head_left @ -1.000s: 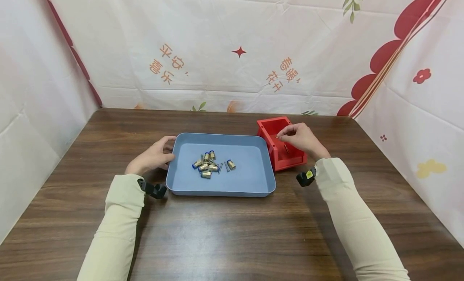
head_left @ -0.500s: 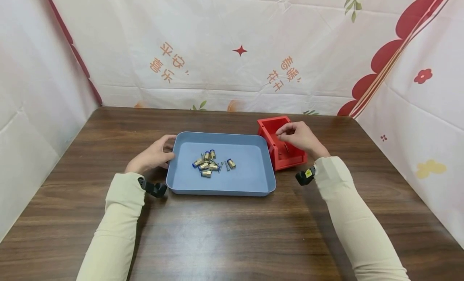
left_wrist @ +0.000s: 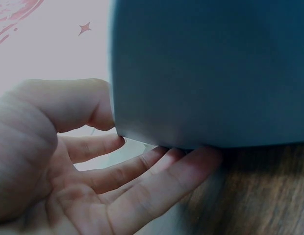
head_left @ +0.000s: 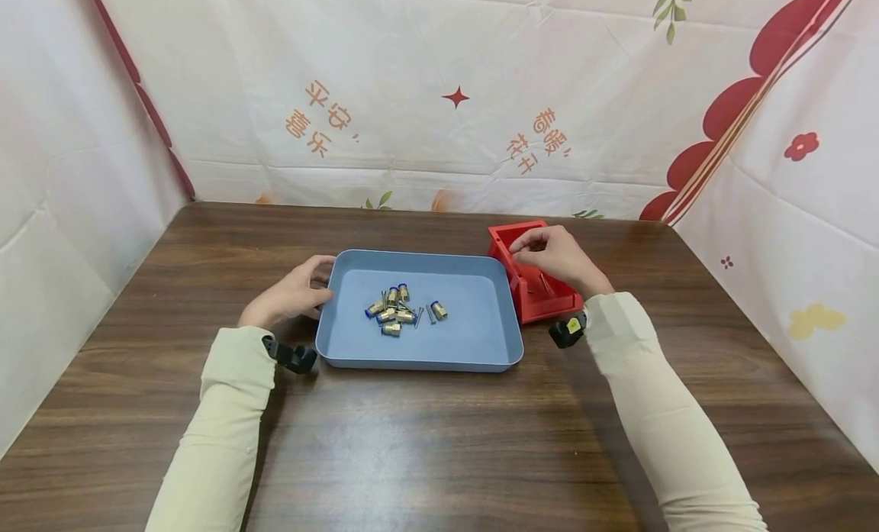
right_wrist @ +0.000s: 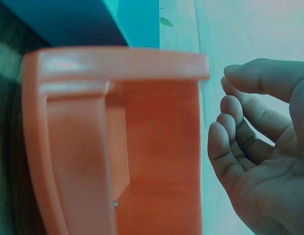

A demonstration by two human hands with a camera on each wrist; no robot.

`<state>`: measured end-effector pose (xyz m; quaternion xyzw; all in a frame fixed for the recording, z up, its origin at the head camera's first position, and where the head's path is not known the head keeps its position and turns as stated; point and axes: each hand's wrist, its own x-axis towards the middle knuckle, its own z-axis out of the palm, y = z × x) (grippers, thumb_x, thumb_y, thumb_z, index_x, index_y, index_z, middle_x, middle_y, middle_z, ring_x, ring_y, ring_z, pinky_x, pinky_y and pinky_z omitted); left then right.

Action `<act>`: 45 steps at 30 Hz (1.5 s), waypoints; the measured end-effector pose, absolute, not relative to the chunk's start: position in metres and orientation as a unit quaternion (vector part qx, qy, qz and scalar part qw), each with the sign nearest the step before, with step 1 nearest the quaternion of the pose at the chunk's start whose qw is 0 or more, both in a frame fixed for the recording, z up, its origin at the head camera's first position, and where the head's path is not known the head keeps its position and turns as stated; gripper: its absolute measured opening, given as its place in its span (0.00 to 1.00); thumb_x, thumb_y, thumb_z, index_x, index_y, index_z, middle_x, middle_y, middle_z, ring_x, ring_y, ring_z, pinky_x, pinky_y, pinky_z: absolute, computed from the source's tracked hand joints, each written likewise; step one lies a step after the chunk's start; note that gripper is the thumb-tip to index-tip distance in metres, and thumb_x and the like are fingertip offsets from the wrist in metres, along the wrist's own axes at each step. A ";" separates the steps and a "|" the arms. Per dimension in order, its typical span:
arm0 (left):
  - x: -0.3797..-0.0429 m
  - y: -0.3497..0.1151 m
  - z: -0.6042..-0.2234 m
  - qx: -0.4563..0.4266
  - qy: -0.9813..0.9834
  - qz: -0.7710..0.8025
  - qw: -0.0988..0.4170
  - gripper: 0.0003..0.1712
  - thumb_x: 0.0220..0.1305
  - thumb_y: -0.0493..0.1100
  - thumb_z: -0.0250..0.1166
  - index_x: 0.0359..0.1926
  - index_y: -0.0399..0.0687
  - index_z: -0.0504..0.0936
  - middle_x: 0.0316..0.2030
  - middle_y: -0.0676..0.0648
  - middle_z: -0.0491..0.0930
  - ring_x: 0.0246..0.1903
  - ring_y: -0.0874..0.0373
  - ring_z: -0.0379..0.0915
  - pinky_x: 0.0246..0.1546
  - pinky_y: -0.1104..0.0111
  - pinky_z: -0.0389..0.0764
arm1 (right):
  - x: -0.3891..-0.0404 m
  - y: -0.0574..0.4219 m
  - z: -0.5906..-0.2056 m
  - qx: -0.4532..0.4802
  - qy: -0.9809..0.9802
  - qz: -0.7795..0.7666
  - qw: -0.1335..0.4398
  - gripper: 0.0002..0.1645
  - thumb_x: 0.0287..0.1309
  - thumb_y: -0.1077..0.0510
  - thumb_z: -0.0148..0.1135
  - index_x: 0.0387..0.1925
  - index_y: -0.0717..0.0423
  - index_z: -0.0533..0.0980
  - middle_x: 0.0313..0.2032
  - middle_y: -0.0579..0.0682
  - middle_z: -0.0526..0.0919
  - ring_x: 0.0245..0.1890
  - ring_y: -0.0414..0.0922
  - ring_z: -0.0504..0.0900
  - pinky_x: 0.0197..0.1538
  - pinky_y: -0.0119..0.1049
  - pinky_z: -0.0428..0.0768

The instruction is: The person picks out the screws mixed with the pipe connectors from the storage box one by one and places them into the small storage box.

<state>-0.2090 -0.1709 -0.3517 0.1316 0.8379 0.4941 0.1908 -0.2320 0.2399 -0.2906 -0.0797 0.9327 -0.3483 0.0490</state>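
My left hand (head_left: 294,294) holds the left end of the blue tray (head_left: 474,333). In the left wrist view the thumb (left_wrist: 88,105) lies against the tray wall and the fingertips tuck under its bottom edge. Brass fittings with blue collars (head_left: 391,312) lie in a cluster in the tray, with a few screws among them. One fitting (head_left: 439,310) sits apart beside a screw (head_left: 430,314). My right hand (head_left: 559,256) hovers over the red bin (head_left: 549,311), fingers loosely bent and nothing visible between them. A small screw (head_left: 545,282) shows inside the bin.
The red bin stands against the tray's right side on the brown wood table (head_left: 426,448). A patterned white cloth (head_left: 412,74) hangs behind the table and along both sides. Dark cameras (head_left: 291,358) are strapped to both wrists.
My right hand has let go of a small screw into the red bin, then shifted slightly left and up above it. My left hand and the tray have stayed put.
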 end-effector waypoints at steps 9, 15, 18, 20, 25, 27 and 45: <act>-0.209 -0.171 -0.353 0.129 0.829 0.507 0.194 0.39 0.65 0.33 0.48 0.73 0.37 0.43 0.63 0.26 0.57 0.55 0.34 0.69 0.44 0.51 0.81 | -0.232 0.223 -0.293 -0.121 0.920 -0.371 0.046 0.14 0.59 0.60 0.60 0.45 0.63 0.80 0.40 0.58 0.81 0.36 0.49 0.76 0.40 0.33 0.77; -0.209 -0.171 -0.353 0.128 0.833 0.502 0.193 0.38 0.65 0.33 0.49 0.73 0.37 0.43 0.63 0.26 0.58 0.56 0.35 0.68 0.44 0.51 0.81 | -0.231 0.206 -0.294 -0.135 0.914 -0.379 0.053 0.12 0.58 0.61 0.62 0.42 0.63 0.81 0.39 0.59 0.82 0.34 0.49 0.76 0.37 0.30 0.75; -0.209 -0.171 -0.353 0.127 0.836 0.498 0.192 0.38 0.65 0.33 0.49 0.73 0.38 0.44 0.63 0.27 0.58 0.56 0.35 0.68 0.44 0.52 0.81 | -0.231 0.198 -0.295 -0.141 0.915 -0.374 0.052 0.12 0.56 0.61 0.64 0.42 0.63 0.81 0.38 0.57 0.82 0.34 0.48 0.75 0.38 0.31 0.75; -0.209 -0.171 -0.353 0.126 0.836 0.499 0.192 0.38 0.65 0.33 0.49 0.73 0.37 0.44 0.63 0.26 0.58 0.56 0.35 0.68 0.44 0.52 0.81 | -0.230 0.192 -0.296 -0.145 0.917 -0.368 0.053 0.12 0.55 0.61 0.65 0.42 0.62 0.82 0.38 0.56 0.82 0.34 0.48 0.75 0.39 0.32 0.75; -0.209 -0.171 -0.354 0.125 0.833 0.503 0.193 0.38 0.65 0.33 0.49 0.73 0.37 0.44 0.63 0.26 0.57 0.55 0.35 0.69 0.44 0.51 0.81 | -0.230 0.182 -0.300 -0.159 0.919 -0.356 0.067 0.15 0.54 0.60 0.67 0.44 0.60 0.81 0.38 0.55 0.83 0.35 0.48 0.76 0.40 0.34 0.75; -0.209 -0.171 -0.353 0.126 0.833 0.504 0.193 0.38 0.64 0.33 0.49 0.73 0.37 0.44 0.63 0.26 0.57 0.55 0.35 0.69 0.44 0.51 0.81 | -0.231 0.178 -0.304 -0.164 0.918 -0.354 0.075 0.17 0.52 0.60 0.68 0.45 0.60 0.81 0.38 0.55 0.83 0.35 0.48 0.76 0.40 0.33 0.76; -0.209 -0.170 -0.351 0.127 0.838 0.495 0.193 0.38 0.65 0.34 0.49 0.73 0.38 0.44 0.64 0.28 0.58 0.57 0.35 0.67 0.44 0.52 0.81 | -0.233 0.147 -0.329 -0.233 0.905 -0.323 0.150 0.20 0.48 0.61 0.71 0.45 0.60 0.81 0.40 0.54 0.83 0.38 0.44 0.76 0.44 0.30 0.77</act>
